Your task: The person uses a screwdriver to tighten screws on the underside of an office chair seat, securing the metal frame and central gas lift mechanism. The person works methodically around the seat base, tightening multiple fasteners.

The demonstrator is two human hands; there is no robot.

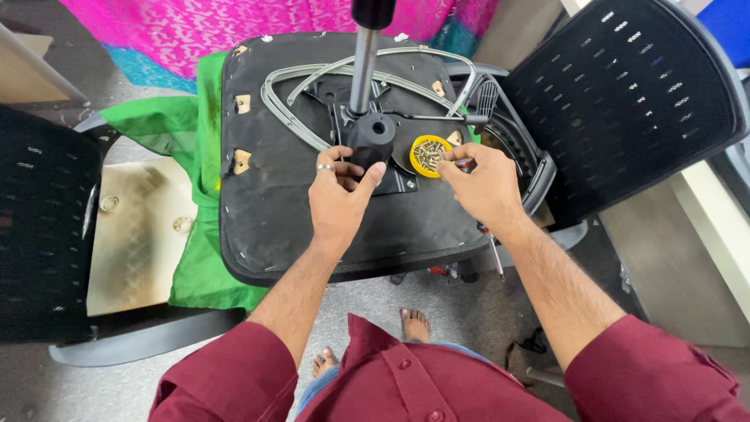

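An upturned black chair seat (pixel 266 195) lies in front of me with a black metal mechanism plate (pixel 402 184) and an upright gas cylinder (pixel 364 70) on it. My left hand (pixel 337 195), a ring on one finger, rests on the black hub (pixel 370 139) at the cylinder's foot, thumb against it. My right hand (pixel 484 184) sits beside a small yellow dish of screws (pixel 430 155), its fingertips pinched near the dish rim. A screwdriver (pixel 492 250) shows under that wrist, its red handle partly hidden; whether the hand grips it is unclear.
A black mesh chair back (pixel 625 94) leans at the right. A grey metal frame loop (pixel 312 82) lies on the seat. Green cloth (pixel 187 156) spreads under the seat's left side. A wooden seat board (pixel 137 234) and another black chair (pixel 39 227) lie at left. My bare feet (pixel 414 322) stand below.
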